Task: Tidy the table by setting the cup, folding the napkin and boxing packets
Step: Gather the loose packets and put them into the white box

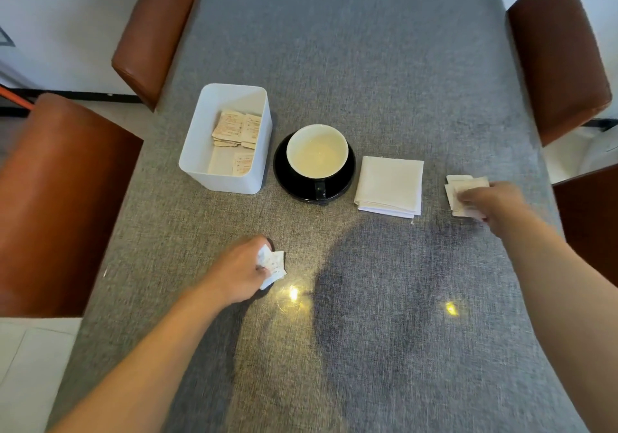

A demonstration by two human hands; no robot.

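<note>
The left hand [242,267] is closed on a small bunch of packets [273,265] near the table's [368,48] middle. The right hand [491,203] presses its fingers onto a loose pile of packets [463,185] at the right; whether it grips them I cannot tell. Further out, the cup [317,150] sits on its saucer [297,182], handle pointing near. The napkin [389,185] lies folded square. The box [227,138], long axis running near to far, already holds several packets. Only these two bunches seem left to box.

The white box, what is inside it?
The white box holds several beige packets, some overlapping; its near wall hides part of the floor.
</note>
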